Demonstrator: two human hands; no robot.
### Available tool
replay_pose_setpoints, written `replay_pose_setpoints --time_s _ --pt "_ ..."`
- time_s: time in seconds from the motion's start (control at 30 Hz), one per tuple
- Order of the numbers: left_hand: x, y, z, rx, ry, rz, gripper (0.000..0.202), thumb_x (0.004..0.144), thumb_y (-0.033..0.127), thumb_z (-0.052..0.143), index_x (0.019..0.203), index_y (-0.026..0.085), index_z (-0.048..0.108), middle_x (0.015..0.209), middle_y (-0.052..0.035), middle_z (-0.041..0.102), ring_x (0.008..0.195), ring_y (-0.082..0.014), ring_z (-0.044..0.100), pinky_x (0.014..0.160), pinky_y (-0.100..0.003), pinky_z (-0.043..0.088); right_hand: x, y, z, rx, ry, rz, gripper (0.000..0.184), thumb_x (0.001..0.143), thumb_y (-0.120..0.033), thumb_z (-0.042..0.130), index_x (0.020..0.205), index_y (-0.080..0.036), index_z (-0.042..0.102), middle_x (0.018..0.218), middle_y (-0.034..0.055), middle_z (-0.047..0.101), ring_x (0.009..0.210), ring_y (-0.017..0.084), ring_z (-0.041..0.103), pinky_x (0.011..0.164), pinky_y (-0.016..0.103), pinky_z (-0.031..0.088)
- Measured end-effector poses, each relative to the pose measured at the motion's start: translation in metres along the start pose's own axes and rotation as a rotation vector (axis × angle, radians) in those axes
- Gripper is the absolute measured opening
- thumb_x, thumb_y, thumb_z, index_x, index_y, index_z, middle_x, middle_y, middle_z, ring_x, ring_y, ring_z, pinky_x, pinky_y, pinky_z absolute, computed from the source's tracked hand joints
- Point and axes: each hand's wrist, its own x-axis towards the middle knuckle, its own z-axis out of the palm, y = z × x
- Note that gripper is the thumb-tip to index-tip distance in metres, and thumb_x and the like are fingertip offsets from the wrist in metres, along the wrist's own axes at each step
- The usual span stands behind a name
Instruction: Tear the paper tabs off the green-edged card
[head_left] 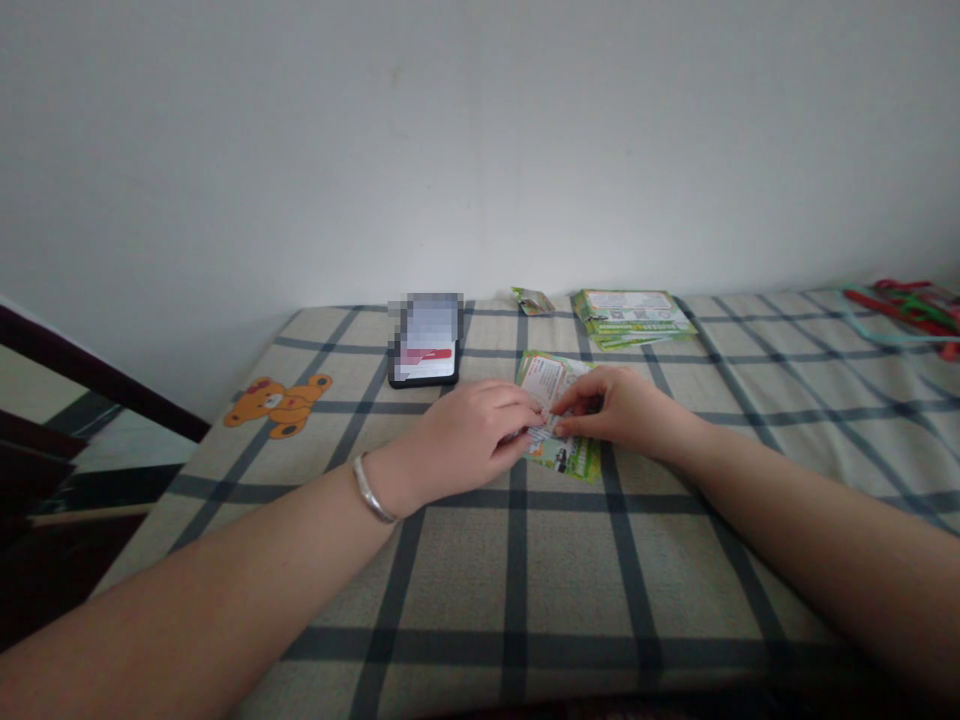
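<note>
Near the middle of the checked cloth [465,560], a green leaflet [576,458] lies flat with both hands meeting over it. The left hand [469,435] and the right hand [622,405] each have their grip pinched on its paper, fingertips almost touching. Beyond them sit a phone [425,345], a small folded piece [532,300] and a stack of leaflets [634,315] by the wall; a silver bracelet [371,490] rings the left wrist.
</note>
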Motion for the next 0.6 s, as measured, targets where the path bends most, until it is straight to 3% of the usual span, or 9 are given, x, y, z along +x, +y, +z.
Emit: replay_pose_setpoints --time_s 0.17,0.5,0.6 --pt "-0.0018 0.0010 -0.0032 0.024 -0.061 0.009 0.023 0.090 0.024 0.057 0.111 0.018 0.064 0.113 -0.0067 0.064 0.106 -0.0203 0.059 0.097 -0.039 0.047 -0.0002 0.0013 0.0002 -0.011 -0.001 -0.017 0.019 0.072 -0.038 0.074 0.085 -0.024 0.075 0.064 -0.0018 0.066 0.055 0.011 0.056 0.051 0.024 0.038" --pt "0.0005 0.0004 -0.0041 -0.039 -0.057 -0.020 0.020 0.090 0.024 0.059 0.108 0.019 0.067 0.111 -0.0053 0.066 0.105 -0.0185 0.059 0.095 -0.037 0.047 -0.0023 0.0000 0.0005 -0.109 0.014 -0.106 0.017 0.077 -0.034 0.071 0.088 -0.021 0.070 0.064 -0.0026 0.064 0.056 0.011 0.055 0.056 0.024 0.038" --pt "0.0008 -0.0002 -0.0036 -0.031 -0.068 -0.023 0.020 0.089 0.023 0.059 0.106 0.019 0.068 0.111 -0.0054 0.065 0.105 -0.0192 0.059 0.096 -0.038 0.047 -0.0089 -0.0049 0.0010 -0.170 0.080 -0.253 0.011 0.082 -0.029 0.067 0.089 -0.021 0.069 0.075 0.0004 0.067 0.069 0.014 0.059 0.065 0.026 0.043"
